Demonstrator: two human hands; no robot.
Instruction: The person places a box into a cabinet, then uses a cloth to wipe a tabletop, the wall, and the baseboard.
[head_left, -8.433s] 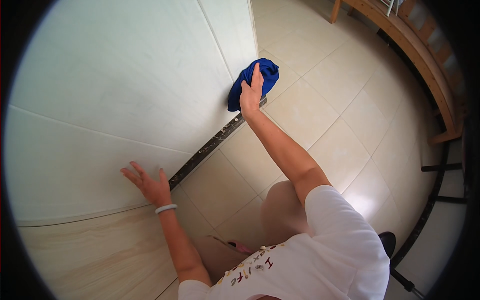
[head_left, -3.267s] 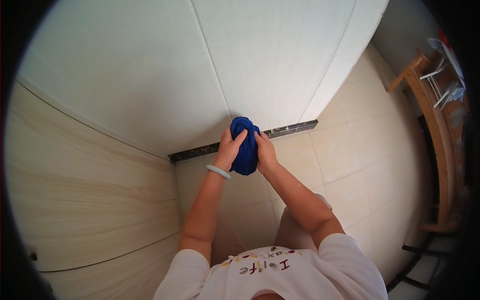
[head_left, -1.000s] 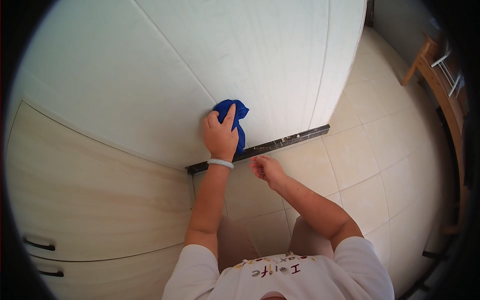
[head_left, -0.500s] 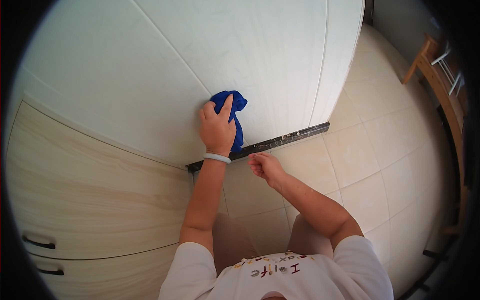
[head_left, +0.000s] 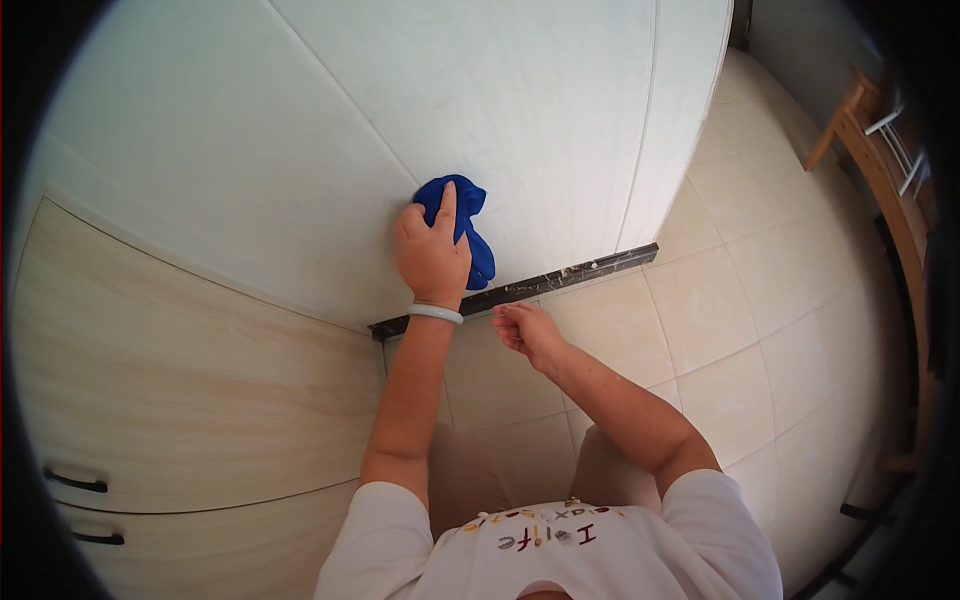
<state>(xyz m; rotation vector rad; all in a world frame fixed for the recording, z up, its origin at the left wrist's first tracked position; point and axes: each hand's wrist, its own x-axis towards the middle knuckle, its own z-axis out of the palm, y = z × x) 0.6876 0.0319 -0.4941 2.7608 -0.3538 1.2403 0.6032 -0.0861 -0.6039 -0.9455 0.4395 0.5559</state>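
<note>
My left hand (head_left: 432, 255), with a pale bangle (head_left: 435, 313) at its wrist, grips a bunched blue cloth (head_left: 466, 225) and presses it against a white wall panel (head_left: 540, 110). Its index finger lies stretched over the cloth, and a fold hangs down beside the hand. Lower and to the right, my right hand (head_left: 528, 332) hovers apart from the cloth, close to the dark baseboard (head_left: 590, 270). Its fingers are loosely curled together, and I see nothing in them.
Left of me stands a pale wood-grain cabinet (head_left: 190, 370) with black handles (head_left: 75, 481). Beige floor tiles (head_left: 710, 310) spread to the right of the panel's edge. A wooden bench-like piece of furniture (head_left: 880, 150) stands at the far right.
My left hand has slid the cloth slightly up and to the left on the panel; the hanging fold has lifted away from the baseboard. My right hand has barely moved.
</note>
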